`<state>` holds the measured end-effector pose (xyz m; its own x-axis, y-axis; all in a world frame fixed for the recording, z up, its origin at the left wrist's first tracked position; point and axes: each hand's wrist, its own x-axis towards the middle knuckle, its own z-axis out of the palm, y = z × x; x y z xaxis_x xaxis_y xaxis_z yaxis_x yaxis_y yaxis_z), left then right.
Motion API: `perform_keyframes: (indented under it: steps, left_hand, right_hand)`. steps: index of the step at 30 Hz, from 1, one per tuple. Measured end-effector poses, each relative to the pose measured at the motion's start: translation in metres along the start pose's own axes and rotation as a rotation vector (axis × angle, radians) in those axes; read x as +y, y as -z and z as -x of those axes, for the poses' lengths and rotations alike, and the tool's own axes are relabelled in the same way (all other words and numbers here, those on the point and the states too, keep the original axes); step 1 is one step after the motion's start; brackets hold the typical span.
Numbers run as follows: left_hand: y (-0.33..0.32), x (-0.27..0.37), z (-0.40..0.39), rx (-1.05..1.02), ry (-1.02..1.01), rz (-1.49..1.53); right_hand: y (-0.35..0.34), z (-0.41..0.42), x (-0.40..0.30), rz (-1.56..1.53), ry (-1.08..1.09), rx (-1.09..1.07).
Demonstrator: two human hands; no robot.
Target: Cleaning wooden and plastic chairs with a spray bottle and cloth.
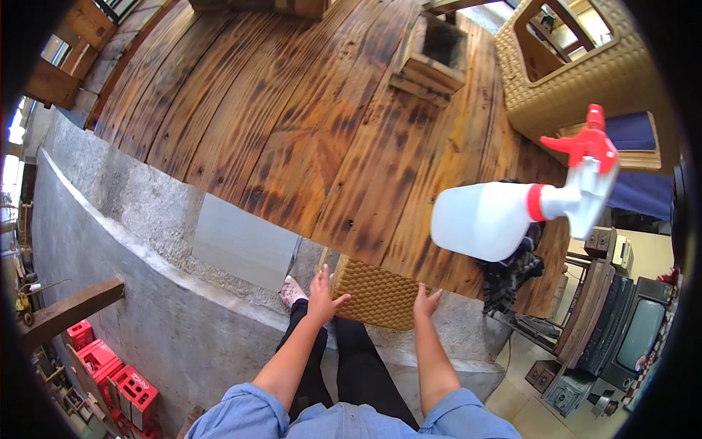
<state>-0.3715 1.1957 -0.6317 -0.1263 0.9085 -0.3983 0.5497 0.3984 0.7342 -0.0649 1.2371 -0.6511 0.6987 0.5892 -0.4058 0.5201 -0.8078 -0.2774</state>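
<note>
A woven basket-like box point(375, 293) sits low before me, partly hidden under the edge of a plank table point(296, 137). My left hand point(322, 296) is at its left side, fingers spread. At its right side is my right hand point(425, 300), thumb and fingers apart; whether either palm presses on the box is hard to tell. A white spray bottle with a red trigger head point(488, 219) lies at the table's right end, beside a dark patterned cloth point(513, 280) that hangs over the edge.
On the table stand a small wooden box point(430, 60) and a large woven piece point(581, 93). A grey panel point(244, 241) lies left of my foot. Old televisions point(644, 326) are at right, red crates point(131, 389) at lower left, beyond a curved concrete ledge point(181, 313).
</note>
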Motion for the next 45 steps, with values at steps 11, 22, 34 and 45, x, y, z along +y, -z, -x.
perform_keyframes:
  steps: [11,22,34,45]
  left_hand:
    - [0.140,0.324,-0.031,0.578,-0.913,0.415]
    - [0.182,0.408,-0.075,0.091,-0.806,0.652]
    - [0.209,0.113,0.085,0.511,-0.024,0.696]
    - [0.211,-0.024,0.024,0.477,0.197,0.237]
  right_hand:
    - [0.217,0.121,-0.137,-0.486,1.177,0.429]
    - [0.264,0.037,-0.232,0.087,1.061,0.214]
    - [0.257,0.038,-0.231,-0.160,1.098,0.305]
    - [0.257,0.046,-0.217,-0.038,1.201,0.339]
